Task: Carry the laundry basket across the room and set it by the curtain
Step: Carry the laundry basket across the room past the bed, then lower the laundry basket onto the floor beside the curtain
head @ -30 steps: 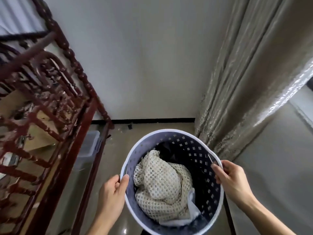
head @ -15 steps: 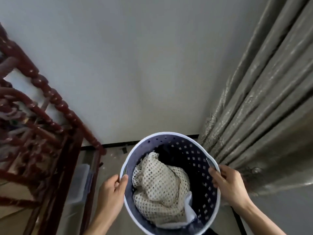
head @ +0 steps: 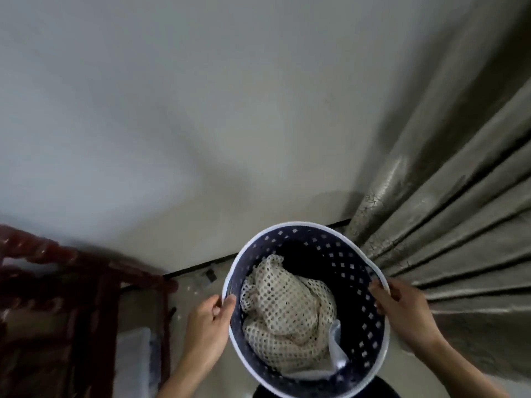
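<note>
Since a moment ago you've closed in: the grey pleated curtain (head: 448, 225) now sits just right of the round navy perforated plastic laundry basket (head: 359, 271). Your left hand (head: 211, 326) and right hand (head: 402, 314) stay clamped on its white rim; lowering comes next.
</note>
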Demonstrator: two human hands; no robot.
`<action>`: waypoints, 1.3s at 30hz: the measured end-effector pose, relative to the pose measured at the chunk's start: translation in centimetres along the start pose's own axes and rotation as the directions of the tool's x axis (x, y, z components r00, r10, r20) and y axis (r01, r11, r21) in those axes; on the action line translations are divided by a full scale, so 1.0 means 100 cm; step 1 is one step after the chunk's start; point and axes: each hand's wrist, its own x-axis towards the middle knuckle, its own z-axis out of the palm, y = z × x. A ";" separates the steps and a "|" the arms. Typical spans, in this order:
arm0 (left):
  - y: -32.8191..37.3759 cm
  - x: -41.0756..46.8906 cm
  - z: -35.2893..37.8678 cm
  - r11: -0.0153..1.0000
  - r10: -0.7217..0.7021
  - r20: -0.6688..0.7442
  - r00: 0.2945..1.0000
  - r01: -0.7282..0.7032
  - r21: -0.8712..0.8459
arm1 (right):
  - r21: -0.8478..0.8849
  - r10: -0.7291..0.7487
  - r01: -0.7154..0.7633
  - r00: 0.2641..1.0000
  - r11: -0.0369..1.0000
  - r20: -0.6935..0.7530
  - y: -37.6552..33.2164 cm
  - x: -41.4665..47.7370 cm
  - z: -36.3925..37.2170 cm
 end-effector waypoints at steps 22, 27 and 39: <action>-0.073 0.349 0.211 0.913 -0.153 0.582 0.798 -0.111 0.393 | 0.145 0.634 -0.618 0.736 0.772 -0.237 0.103 0.211 0.176; -0.110 0.391 0.289 0.843 -0.125 0.628 0.768 -0.251 0.475 | 0.181 0.722 -0.699 0.660 0.692 -0.208 0.168 0.249 0.224; -0.217 0.489 0.477 0.731 -0.033 0.670 0.741 -0.440 0.522 | 0.463 0.803 -0.676 0.577 0.573 -0.151 0.340 0.359 0.329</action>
